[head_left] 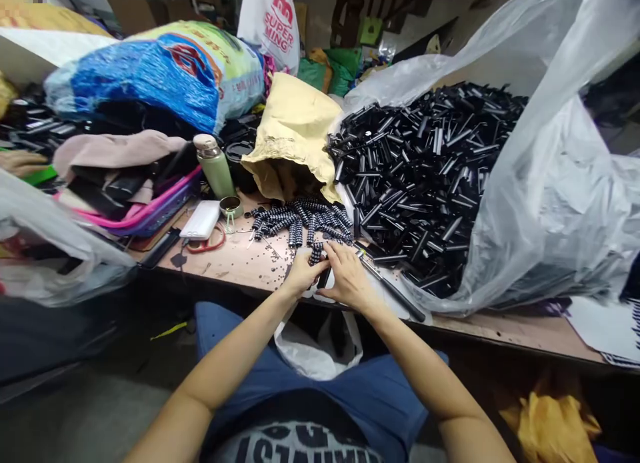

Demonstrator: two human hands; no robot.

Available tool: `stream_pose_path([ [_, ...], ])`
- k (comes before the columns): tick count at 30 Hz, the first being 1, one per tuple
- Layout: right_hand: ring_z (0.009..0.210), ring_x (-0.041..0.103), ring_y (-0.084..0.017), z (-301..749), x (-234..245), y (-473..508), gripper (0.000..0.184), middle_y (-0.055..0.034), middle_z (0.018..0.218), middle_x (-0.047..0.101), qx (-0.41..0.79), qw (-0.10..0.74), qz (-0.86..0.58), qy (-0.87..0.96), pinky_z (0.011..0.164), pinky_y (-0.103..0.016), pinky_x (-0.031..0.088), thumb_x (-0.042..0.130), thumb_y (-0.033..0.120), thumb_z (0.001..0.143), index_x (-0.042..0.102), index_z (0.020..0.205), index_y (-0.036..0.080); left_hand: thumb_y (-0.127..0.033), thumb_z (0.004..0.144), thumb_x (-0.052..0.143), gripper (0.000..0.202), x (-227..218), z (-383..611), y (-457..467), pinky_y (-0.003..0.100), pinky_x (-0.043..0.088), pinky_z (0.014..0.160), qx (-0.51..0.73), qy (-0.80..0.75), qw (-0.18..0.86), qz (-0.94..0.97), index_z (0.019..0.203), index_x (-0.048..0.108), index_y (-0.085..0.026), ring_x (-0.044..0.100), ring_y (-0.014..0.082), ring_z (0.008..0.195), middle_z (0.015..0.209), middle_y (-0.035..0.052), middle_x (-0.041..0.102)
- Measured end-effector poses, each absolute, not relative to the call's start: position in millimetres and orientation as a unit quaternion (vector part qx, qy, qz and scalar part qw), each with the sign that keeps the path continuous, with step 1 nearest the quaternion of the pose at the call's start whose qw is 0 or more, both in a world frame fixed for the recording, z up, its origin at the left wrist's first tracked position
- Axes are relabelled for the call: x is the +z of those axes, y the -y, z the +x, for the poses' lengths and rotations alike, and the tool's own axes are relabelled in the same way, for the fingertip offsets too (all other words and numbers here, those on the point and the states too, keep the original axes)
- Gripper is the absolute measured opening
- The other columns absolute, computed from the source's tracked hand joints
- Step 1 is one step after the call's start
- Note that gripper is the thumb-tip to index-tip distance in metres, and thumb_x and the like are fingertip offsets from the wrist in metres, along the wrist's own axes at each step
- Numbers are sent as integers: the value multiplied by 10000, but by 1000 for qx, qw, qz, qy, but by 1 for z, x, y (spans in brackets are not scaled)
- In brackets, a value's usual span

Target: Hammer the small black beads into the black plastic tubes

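Your left hand is closed on a short studded piece, centre of frame, close to the front edge of the surface. Your right hand sits beside it, fingertips at the piece; can't tell whether they grip or only steady it.

Possible trouble: you're working near the edge, so a loose pinch could drop the piece into the white bag at your lap, or past it. The black heap, right of centre, comes close to the studded pile; a nudge from your right hand or a tug on the plastic bag might slide black parts in and mix the two. The rod, right of your hands, lies slanting to the edge; a forearm knock could roll it off. Small dark specks left of your hands may stick to your fingers.

Hard to make out: your fingers cover most of the piece. Something dark shows between your palms, unidentified. The paper bag is shadowed at its mouth; contents unclear. The plastic bag's upper part is cut off by the frame.
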State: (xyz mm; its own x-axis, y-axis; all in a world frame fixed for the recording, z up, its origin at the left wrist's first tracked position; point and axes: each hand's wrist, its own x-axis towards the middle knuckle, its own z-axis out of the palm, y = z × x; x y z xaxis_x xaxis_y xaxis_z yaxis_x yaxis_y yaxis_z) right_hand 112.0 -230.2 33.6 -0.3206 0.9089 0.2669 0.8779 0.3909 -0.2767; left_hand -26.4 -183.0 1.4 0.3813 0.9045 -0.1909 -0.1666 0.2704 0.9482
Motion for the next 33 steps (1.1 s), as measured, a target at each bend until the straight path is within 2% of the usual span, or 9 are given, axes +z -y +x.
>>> stream_pose_path([
  [3,1353,332,-340,111,27,235,1130,-187,1469,344,44,200,-570,796,1107,-515,306,795,403,619,132,1504,170,-439,679,743,340,-2,-24,185,177,258,339,376,-410,685,470,769,542,-179,342,55,323,430,-89,410],
  [6,1373,310,-319,120,18,242,1115,-190,1461,346,62,228,-589,773,1114,-491,319,772,395,655,92,1504,154,-430,829,580,260,-10,-23,181,205,346,396,372,-425,632,530,909,550,-184,419,88,386,527,-58,477],
  [9,1379,300,-338,140,5,250,1124,-206,1462,342,87,231,-638,730,1113,-521,310,779,460,627,134,1492,147,-345,904,464,254,-23,-24,181,305,491,655,368,-455,452,673,1087,550,-192,612,185,726,828,53,630],
  [11,1353,344,-357,154,-8,258,1116,-219,1441,373,109,209,-673,701,1094,-536,323,776,519,605,190,1478,142,-293,887,492,307,-34,-27,187,393,460,854,325,-473,307,759,1168,559,-189,587,263,997,1029,119,634],
  [15,1327,377,-379,175,-32,272,1111,-233,1419,400,120,169,-717,665,1058,-547,341,750,616,582,261,1455,132,-255,880,496,341,-56,-44,206,476,403,933,262,-500,179,805,1203,590,-198,543,323,1073,1089,159,626],
  [22,1297,382,-398,175,-33,280,1083,-212,1416,409,107,127,-751,639,1034,-566,338,715,660,599,293,1445,132,-432,802,644,245,-53,-56,196,365,479,896,469,-467,361,657,930,631,-224,601,227,968,960,71,643],
  [27,1353,336,-380,169,-22,284,1168,-230,1452,352,132,183,-720,656,1075,-561,324,792,575,560,205,1470,135,-579,852,509,404,-26,-27,176,258,511,667,541,-421,597,418,998,545,-204,602,136,711,733,4,577],
  [30,1382,315,-344,161,-11,287,1204,-213,1477,319,162,246,-657,694,1118,-525,311,822,541,546,162,1480,163,-590,842,519,421,-8,-22,178,180,382,416,505,-371,711,320,994,522,-198,459,73,453,615,-53,474],
  [33,1388,308,-325,150,5,283,1194,-198,1479,309,193,294,-599,720,1119,-500,335,822,538,556,157,1480,176,-529,801,610,434,7,-26,185,148,224,312,453,-336,758,328,1071,534,-198,331,43,333,549,-85,439],
])
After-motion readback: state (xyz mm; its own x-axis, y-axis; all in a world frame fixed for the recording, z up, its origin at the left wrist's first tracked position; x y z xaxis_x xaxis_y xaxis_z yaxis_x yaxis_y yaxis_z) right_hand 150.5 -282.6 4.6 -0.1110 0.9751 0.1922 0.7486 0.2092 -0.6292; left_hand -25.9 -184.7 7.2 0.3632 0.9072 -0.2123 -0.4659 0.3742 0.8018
